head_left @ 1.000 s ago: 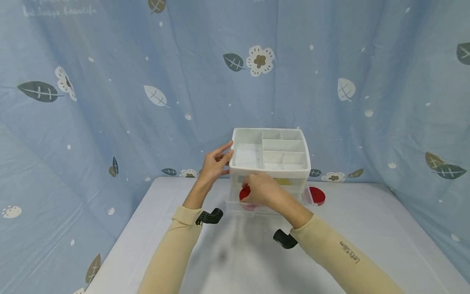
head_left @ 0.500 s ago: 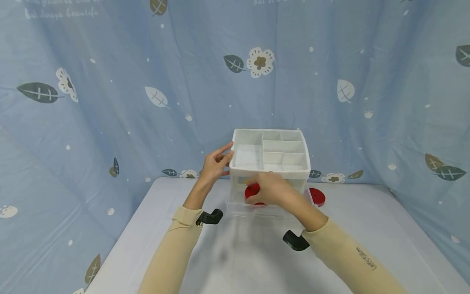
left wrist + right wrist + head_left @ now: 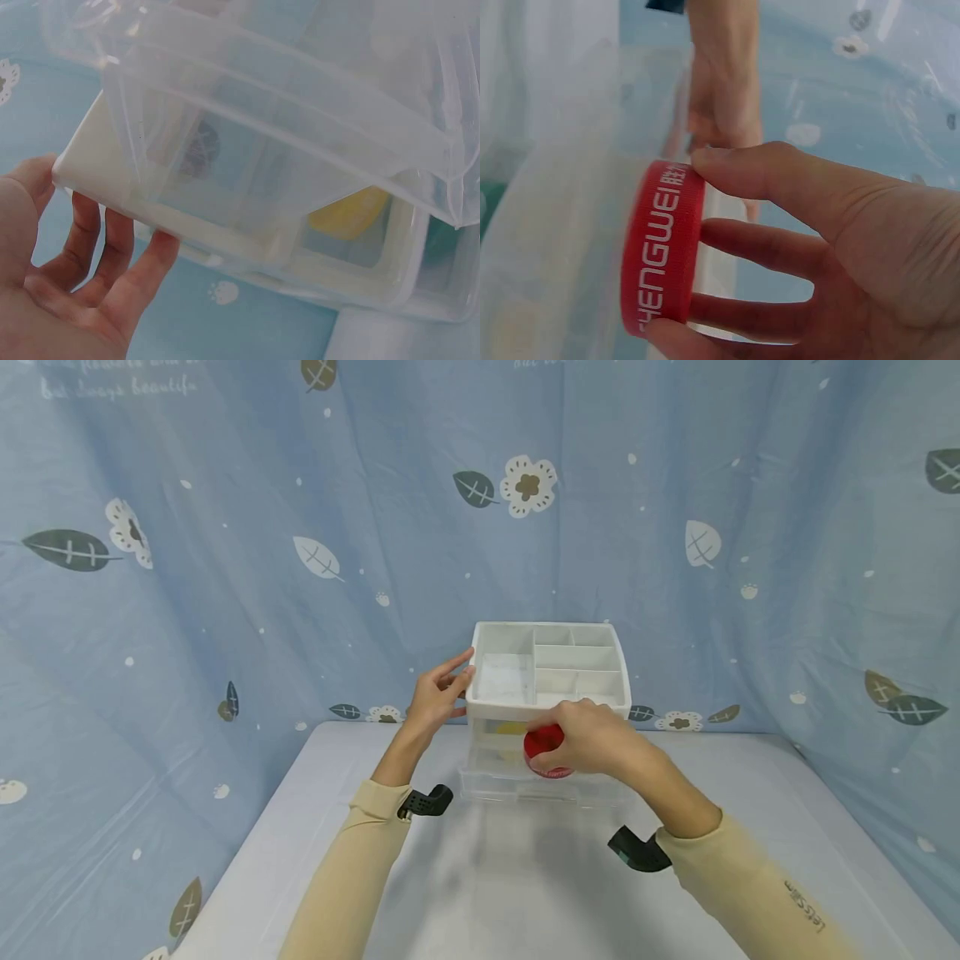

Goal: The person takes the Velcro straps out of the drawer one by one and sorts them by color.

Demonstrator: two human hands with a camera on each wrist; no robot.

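A white desktop organizer (image 3: 498, 706) with clear drawers stands on the table, its lowest clear drawer (image 3: 495, 787) pulled out. My left hand (image 3: 435, 695) rests against the organizer's left side with spread fingers (image 3: 116, 244). My right hand (image 3: 600, 739) grips a red roll of tape or strap (image 3: 542, 741) by its edge, in front of the organizer and over the pulled-out drawer. White lettering runs along the roll's outer band in the right wrist view, with thumb (image 3: 739, 166) and fingers around that edge.
A yellow item (image 3: 351, 212) shows inside the organizer, and something green (image 3: 442, 240) lies behind clear plastic. Divided compartments form the organizer's top (image 3: 573, 657). The white table (image 3: 480, 893) extends in front, and a blue patterned curtain (image 3: 420, 510) hangs behind.
My right hand has moved to the right across the organizer's front, holding the red roll. A second red roll at the organizer's right is now hidden. My left hand stays in place.
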